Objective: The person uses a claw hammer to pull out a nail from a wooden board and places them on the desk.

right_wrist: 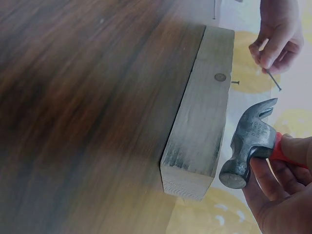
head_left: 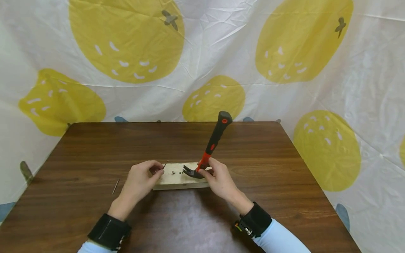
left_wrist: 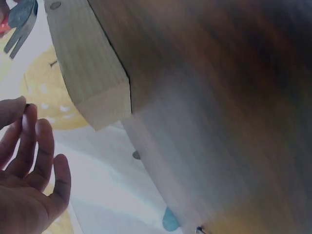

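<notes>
A pale wooden block lies on the table between both hands, with small dark spots on top. My left hand pinches a thin nail between thumb and fingertips above the block's left end. At the block's right part, my right hand grips a claw hammer near its head, with the black and red handle slanting up and away. In the right wrist view the hammer head is beside the block, claw towards the left hand. A short nail sticks out of the block's top.
Another nail lies on the brown wooden table, left of my left forearm. Behind the table and along its sides hangs a white cloth with yellow fruit shapes.
</notes>
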`<act>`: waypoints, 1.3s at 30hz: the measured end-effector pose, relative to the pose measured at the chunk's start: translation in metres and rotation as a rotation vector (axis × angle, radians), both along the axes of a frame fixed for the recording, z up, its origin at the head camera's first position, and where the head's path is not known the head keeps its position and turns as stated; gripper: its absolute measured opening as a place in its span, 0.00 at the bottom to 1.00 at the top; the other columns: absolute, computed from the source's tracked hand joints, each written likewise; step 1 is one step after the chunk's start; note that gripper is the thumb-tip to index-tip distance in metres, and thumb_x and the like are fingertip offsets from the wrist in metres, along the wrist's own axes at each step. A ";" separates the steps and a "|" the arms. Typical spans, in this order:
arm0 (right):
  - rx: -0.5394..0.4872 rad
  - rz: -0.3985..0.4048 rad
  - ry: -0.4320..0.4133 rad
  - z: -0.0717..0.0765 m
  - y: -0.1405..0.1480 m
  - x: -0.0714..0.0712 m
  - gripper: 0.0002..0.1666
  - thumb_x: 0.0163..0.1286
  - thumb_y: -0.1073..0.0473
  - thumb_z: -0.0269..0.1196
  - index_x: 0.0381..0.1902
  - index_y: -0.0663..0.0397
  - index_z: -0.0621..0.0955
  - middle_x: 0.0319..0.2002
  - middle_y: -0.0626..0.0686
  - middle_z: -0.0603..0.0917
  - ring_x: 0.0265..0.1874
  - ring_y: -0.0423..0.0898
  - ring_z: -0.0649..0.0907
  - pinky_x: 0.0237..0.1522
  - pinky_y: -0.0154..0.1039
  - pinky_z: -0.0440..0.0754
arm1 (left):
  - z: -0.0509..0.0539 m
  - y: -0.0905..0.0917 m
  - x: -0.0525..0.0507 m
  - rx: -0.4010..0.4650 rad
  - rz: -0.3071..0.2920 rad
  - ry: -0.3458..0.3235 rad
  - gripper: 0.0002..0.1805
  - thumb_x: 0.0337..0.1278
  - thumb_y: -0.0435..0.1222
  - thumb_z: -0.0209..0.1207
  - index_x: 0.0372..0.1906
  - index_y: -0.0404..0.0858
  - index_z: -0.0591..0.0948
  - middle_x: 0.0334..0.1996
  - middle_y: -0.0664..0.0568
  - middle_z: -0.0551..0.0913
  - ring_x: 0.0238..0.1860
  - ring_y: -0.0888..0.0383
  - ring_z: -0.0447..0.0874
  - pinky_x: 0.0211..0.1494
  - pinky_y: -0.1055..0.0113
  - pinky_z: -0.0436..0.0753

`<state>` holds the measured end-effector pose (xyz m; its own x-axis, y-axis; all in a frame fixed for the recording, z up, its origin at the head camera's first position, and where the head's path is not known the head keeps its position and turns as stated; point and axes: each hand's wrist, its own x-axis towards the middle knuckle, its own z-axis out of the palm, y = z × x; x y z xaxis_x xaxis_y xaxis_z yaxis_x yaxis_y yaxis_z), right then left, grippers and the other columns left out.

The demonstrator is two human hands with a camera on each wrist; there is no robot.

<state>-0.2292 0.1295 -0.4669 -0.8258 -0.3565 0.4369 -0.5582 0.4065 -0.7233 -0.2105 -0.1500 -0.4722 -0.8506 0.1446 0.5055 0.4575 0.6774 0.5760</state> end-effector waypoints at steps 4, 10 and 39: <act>0.010 0.002 0.013 -0.002 0.003 -0.001 0.09 0.69 0.69 0.68 0.46 0.63 0.83 0.40 0.52 0.87 0.41 0.48 0.87 0.35 0.39 0.82 | 0.001 -0.007 0.002 -0.024 0.073 -0.044 0.03 0.58 0.29 0.71 0.37 0.37 0.88 0.28 0.54 0.85 0.28 0.59 0.80 0.32 0.61 0.79; 0.016 0.005 0.026 -0.003 0.006 -0.003 0.09 0.68 0.70 0.69 0.44 0.58 0.82 0.39 0.51 0.87 0.38 0.47 0.86 0.34 0.39 0.81 | 0.000 -0.018 0.003 -0.080 0.188 -0.098 0.02 0.60 0.33 0.69 0.35 0.37 0.88 0.25 0.54 0.84 0.27 0.56 0.80 0.43 0.50 0.77; 0.085 0.014 0.061 -0.004 0.010 -0.009 0.08 0.68 0.71 0.68 0.42 0.59 0.82 0.38 0.51 0.85 0.37 0.46 0.85 0.36 0.38 0.83 | -0.006 -0.057 0.007 -0.339 0.296 -0.499 0.03 0.54 0.35 0.66 0.30 0.40 0.87 0.30 0.46 0.87 0.31 0.44 0.85 0.34 0.43 0.78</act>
